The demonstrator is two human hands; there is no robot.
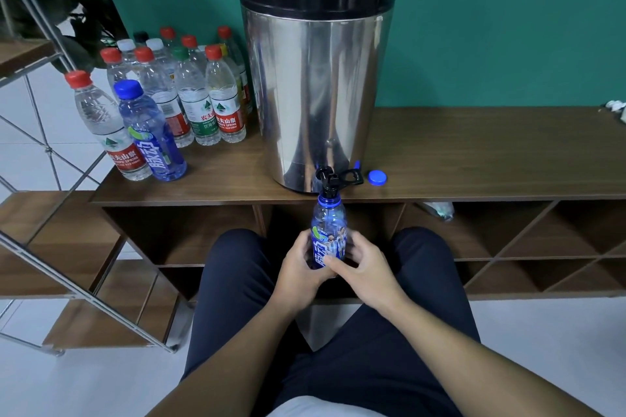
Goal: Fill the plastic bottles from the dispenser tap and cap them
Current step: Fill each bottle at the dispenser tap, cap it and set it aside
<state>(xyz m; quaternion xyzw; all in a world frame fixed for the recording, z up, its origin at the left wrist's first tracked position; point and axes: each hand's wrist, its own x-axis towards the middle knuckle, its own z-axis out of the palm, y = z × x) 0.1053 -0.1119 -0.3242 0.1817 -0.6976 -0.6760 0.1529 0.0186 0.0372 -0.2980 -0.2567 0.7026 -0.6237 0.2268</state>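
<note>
— Head view: what are my hands on?

— I see both wrapped round the uncapped blue bottle (328,237), held upright below the front edge of the wooden shelf top (474,152). My left hand (298,269) grips its lower left side with curled fingers; my right hand (364,264) grips the right side, thumb across the label. Its open mouth sits right under the black tap (330,178) of the steel dispenser (315,78).

— Is water running?

— I cannot tell; the stream, if any, is too fine to make out.

— And the cap?

— A blue cap (377,177) lies on the top near the front edge, just right of the tap. At the left end stand the capped bottles (189,91), with a blue capped bottle (149,132) nearest the front left corner.
</note>
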